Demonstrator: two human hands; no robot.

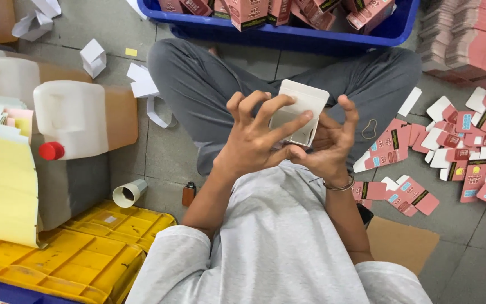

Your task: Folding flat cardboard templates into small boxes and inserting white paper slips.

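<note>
A person seated cross-legged on a grey concrete floor (142, 152) holds a small white carton (299, 112) up between both hands, above the lap. The left hand (257, 138) has its fingers spread and curled over the carton's near face, with the index finger lying across the open side; the right hand (330, 143), with a thin bangle (338, 186) at the wrist, cups the carton from below and behind, thumb raised beside its right edge. Both hands are grasping the carton, which is tilted and shows its plain white inner side. Beyond the knees stands a blue tub (288, 34) filled with folded pink cartons (254, 11). To the person's right, flat pink-and-white carton blanks (462, 141) lie scattered over the floor, with tall stacks of more blanks (468, 39) at the upper right corner. To the left sit 2 white plastic jugs, the nearer jug (74, 118) with a red cap (51, 151), beside a yellow plastic crate (74, 253), a cardboard tube (129, 193) and sheets of pale yellow paper (1, 186). A piece of brown cardboard (403, 242) lies by the person's right hip.
</note>
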